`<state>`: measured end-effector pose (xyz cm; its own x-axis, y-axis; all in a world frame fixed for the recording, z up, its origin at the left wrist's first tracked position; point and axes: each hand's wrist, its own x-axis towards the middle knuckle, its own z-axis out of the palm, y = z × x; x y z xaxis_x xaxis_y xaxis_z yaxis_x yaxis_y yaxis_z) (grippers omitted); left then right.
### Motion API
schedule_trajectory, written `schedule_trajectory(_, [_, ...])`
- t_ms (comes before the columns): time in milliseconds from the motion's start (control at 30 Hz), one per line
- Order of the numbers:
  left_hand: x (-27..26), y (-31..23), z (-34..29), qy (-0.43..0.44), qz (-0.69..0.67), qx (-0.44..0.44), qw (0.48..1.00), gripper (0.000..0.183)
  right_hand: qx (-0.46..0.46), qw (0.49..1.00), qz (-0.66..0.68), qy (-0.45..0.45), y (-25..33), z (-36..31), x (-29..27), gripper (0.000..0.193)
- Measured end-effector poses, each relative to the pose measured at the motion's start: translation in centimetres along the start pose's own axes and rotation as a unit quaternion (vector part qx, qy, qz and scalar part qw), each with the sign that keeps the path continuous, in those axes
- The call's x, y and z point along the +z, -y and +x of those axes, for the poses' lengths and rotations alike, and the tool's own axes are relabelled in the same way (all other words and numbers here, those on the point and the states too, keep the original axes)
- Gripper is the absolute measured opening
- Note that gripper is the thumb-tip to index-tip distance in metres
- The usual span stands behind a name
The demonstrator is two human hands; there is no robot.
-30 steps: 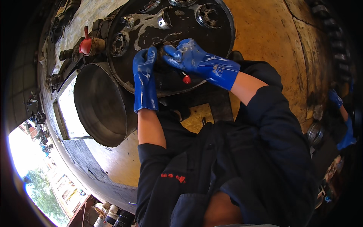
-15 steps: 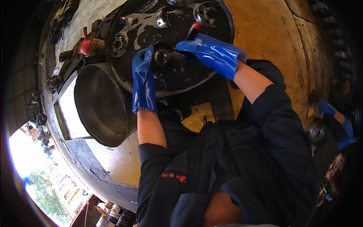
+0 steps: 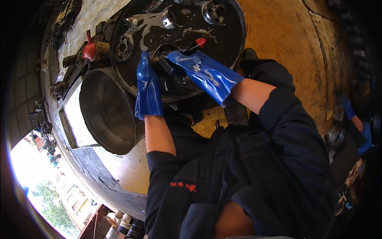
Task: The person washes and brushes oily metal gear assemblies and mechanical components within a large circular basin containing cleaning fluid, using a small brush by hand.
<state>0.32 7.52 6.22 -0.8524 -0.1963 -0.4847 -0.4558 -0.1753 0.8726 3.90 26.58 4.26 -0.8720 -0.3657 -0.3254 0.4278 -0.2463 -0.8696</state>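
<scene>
Both my hands wear long blue rubber gloves over a round black tray [image 3: 229, 42] with a wet, oily surface. My left hand [image 3: 147, 81] is closed at the near left side of a dark ring-shaped metal part [image 3: 162, 50], its thumb upward along the rim. My right hand [image 3: 201, 71] grips what looks like a brush [image 3: 192, 46], its black handle ending in a red tip. The tool's dark head points down at the ring part; its working end is partly hidden by the glove.
Several shiny metal rings [image 3: 168, 18] lie farther across the tray. A deep empty metal drum [image 3: 107, 113] stands at the left, below a red funnel-like scoop [image 3: 89, 49]. Another person's blue-gloved hand [image 3: 347, 107] shows at the far right.
My right hand has moved left and nearer with the brush, whose red end has come down. The left hand has shifted slightly left. The ring part is now more covered.
</scene>
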Motion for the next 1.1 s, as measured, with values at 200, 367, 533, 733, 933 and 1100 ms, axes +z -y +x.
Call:
schedule_trajectory(200, [-0.2, -0.2, -0.4, 0.028, -0.009, 0.032, 0.999, 0.05, 0.18, 0.925, -0.334, -0.01, 4.7, -0.1, 0.9, 0.036])
schedule_trajectory(367, [-0.7, 0.1, 0.1, 0.003, 0.0, 0.051, 0.999, 0.05, -0.037, 0.877, -0.455, -0.151, 2.8, 1.2, -0.3, 0.038])
schedule_trajectory(533, [-0.5, 0.4, 0.5, -0.03, -0.016, 0.036, 0.999, 0.049, -0.025, 0.985, -0.167, 0.017, 0.1, 4.1, -0.8, 0.035])
schedule_trajectory(733, [-2.0, 1.1, 1.0, 0.031, 0.012, 0.08, 0.996, 0.049, 0.078, 0.921, -0.38, -0.021, -0.4, 2.6, -0.4, 0.038])
schedule_trajectory(933, [-0.6, 0.0, -0.2, 0.012, 0.09, 0.078, 0.993, 0.052, -0.131, 0.814, -0.537, -0.179, 1.5, 1.1, -3.0, 0.028])
schedule_trajectory(1100, [-1.2, 0.3, 0.2, -0.019, 0.04, 0.084, 0.995, 0.047, -0.088, 0.842, -0.517, -0.124, 2.7, 1.2, -3.8, 0.028])
